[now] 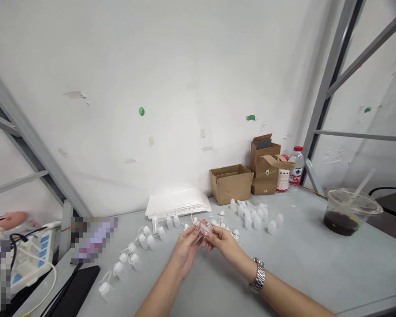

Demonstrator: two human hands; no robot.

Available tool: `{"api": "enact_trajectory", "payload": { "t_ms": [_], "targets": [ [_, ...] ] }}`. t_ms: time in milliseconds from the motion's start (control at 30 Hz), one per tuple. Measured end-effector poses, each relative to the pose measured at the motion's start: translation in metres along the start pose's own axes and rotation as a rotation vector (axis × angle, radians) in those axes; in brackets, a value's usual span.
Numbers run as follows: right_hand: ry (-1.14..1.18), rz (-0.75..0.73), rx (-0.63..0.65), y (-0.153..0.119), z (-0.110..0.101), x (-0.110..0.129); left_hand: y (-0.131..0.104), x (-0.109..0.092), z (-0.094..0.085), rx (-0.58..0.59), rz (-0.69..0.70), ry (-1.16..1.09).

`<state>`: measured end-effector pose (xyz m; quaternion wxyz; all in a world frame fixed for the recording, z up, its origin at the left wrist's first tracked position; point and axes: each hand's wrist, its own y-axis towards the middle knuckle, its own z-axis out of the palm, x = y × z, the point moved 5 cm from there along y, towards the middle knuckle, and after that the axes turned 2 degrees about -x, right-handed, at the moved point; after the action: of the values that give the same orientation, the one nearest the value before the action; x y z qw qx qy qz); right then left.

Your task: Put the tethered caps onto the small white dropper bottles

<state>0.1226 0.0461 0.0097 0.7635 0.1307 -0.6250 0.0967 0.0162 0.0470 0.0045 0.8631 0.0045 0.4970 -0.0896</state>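
Over the middle of the grey table, my left hand (188,242) and my right hand (220,239) meet around a small clear plastic piece (204,230). Fingers of both hands pinch it, and they partly cover its ends. Just behind the hands lie small white caps (221,214). To the left, several translucent bottles with looped caps (135,261) stand in a slanting line. On the right is a group of small translucent bottles (257,222) without visible caps.
White sheets (174,202) and a cardboard box (232,187) lie by the wall. Farther right are a brown paper bag (264,176), a water bottle (296,167) and a cup of dark drink (341,222). A power strip (36,259) and black pad (77,293) sit left.
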Motion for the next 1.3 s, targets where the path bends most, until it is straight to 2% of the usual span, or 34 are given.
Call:
{"api": "enact_trajectory", "payload": {
  "t_ms": [67,100,200,267,300,367,433,667,933,1067,1300],
  "targets": [
    [-0.01,0.0,-0.011,0.0,-0.002,0.002,-0.001,-0.008,0.001,0.024,0.0,0.131],
    [-0.014,0.0,-0.028,0.0,-0.004,0.004,-0.001,-0.013,-0.002,-0.007,0.015,0.247],
    [0.001,0.003,-0.112,0.0,-0.012,0.005,-0.002,-0.033,-0.022,-0.27,0.109,0.644],
    [0.039,0.019,-0.16,0.001,-0.017,0.002,-0.004,-0.042,-0.033,-0.398,0.173,0.827],
    [0.061,0.032,-0.175,0.002,-0.019,0.0,-0.005,-0.044,-0.037,-0.432,0.189,0.987],
    [0.099,0.06,-0.196,0.003,-0.022,-0.005,-0.006,-0.041,-0.04,-0.435,0.156,1.273],
    [0.115,0.079,-0.209,0.004,-0.023,-0.008,-0.007,-0.034,-0.039,-0.397,0.106,1.421],
    [0.087,0.107,-0.204,0.001,-0.017,-0.006,-0.003,-0.017,-0.032,-0.439,0.114,1.451],
    [0.062,0.108,-0.21,-0.001,-0.016,-0.006,-0.006,-0.013,-0.032,-0.492,0.145,1.342],
    [0.047,0.12,-0.213,-0.001,-0.015,-0.007,-0.01,-0.006,-0.032,-0.466,0.098,1.319],
    [0.031,0.108,-0.228,-0.001,-0.016,-0.009,-0.009,-0.006,-0.026,-0.404,0.124,1.181]
  ]
}}
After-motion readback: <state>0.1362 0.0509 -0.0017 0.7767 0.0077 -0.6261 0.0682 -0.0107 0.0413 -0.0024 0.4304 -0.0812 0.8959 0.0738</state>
